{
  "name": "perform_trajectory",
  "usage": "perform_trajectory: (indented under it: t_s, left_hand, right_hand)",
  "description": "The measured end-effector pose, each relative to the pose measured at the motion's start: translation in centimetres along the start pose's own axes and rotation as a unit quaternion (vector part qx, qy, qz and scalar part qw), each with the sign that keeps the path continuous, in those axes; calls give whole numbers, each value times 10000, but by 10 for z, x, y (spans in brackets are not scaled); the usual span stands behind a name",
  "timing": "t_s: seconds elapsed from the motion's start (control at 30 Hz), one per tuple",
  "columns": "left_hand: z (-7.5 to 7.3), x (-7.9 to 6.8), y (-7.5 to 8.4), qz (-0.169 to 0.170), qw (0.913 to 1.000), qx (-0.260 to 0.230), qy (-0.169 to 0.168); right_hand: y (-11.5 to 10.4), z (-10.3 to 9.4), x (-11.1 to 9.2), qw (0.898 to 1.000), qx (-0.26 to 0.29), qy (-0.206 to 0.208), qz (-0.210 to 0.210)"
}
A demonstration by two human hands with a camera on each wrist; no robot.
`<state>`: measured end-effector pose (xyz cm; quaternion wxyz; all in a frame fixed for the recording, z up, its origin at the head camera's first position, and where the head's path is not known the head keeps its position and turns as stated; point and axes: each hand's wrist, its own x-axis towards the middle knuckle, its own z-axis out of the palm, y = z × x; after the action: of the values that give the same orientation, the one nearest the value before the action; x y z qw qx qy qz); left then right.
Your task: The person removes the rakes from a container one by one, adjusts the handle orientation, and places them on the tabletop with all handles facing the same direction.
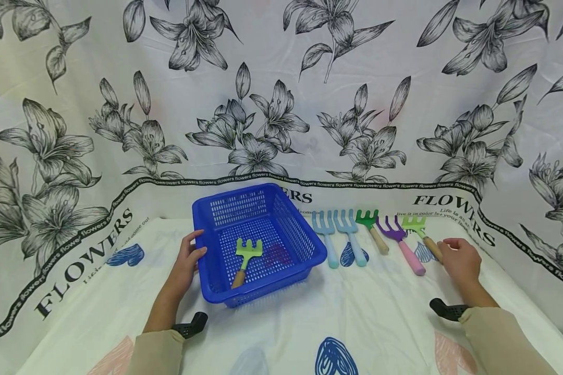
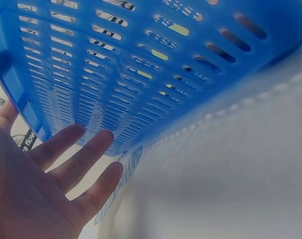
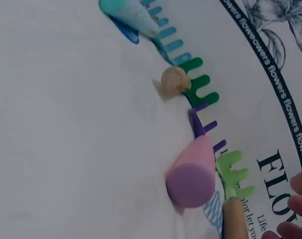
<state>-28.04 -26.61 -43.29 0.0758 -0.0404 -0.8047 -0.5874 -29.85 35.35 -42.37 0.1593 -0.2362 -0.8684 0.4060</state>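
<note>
My left hand [image 1: 186, 259] holds the left rim of a blue plastic basket [image 1: 260, 298], thumb and index finger over the edge. In the left wrist view the other fingers [image 2: 86, 164] extend beside its slotted outer wall. Inside the basket lies a light green hand rake [image 1: 248, 251] with a wooden handle. My right hand [image 1: 462, 259] is at the handle end of another light green hand rake [image 1: 415, 224], fingers loosely bent. In the right wrist view its fingertips [image 3: 298, 204] sit just right of that wooden handle [image 3: 235, 219], with a gap between.
Left of that rake lie a purple rake with a pink handle [image 1: 409, 255], a dark green rake [image 1: 377, 237] and two light blue rakes [image 1: 328, 242] [image 1: 352, 239], in a row. A patterned white cloth [image 1: 281, 344] covers the table; a floral curtain [image 1: 281, 52] rises behind.
</note>
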Motion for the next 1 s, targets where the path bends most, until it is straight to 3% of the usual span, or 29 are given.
perform_trajectory:
  t_s: [0.37,0.57,1.0]
  left_hand:
    - [0,0,0,-18,10000,-23,-5]
    - [0,-1,1,24,10000,-26,-28]
    - [0,-1,1,-6,10000,-28,-6]
  right_hand:
    - [-40,19,-17,9974,408,45,-597]
    - [-63,28,-32,9960,582,-185,-657]
    - [-94,57,-56,9842,683,-740,-1460]
